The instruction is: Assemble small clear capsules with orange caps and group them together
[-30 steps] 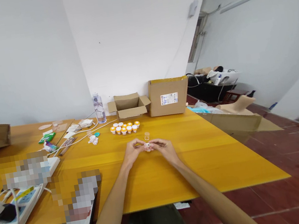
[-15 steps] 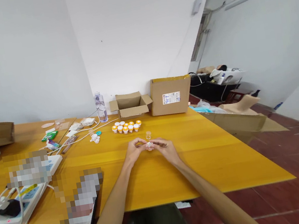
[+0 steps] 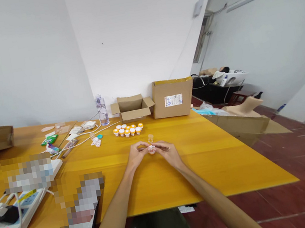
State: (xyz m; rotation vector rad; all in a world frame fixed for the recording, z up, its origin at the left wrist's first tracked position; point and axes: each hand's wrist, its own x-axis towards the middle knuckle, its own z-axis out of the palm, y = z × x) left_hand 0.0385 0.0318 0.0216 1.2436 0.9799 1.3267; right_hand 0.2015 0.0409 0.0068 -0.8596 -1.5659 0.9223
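Observation:
Between the fingertips of both hands is a small white piece with a pinkish-orange underside [image 3: 152, 150], too small to name surely. My left hand [image 3: 138, 154] pinches it from the left. From the other side my right hand [image 3: 169, 152] grips it, fingers closed. Just beyond the fingertips a small clear plastic cup [image 3: 150, 138] stands on the yellow wooden table [image 3: 207, 159]. Farther back and to the left sits a cluster of several small orange and white capped pieces [image 3: 127, 130].
An open cardboard box [image 3: 135, 107], a closed carton [image 3: 172, 98] and a water bottle [image 3: 101, 110] stand along the wall. White lace-like pieces [image 3: 96, 141] lie left of the cluster. Power strips [image 3: 31, 198], cables and a blurred phone [image 3: 84, 206] occupy the table's left side.
Both hands keep hold of the small white piece in nearly the same place, its orange underside now showing a little more. The whole view has shifted slightly.

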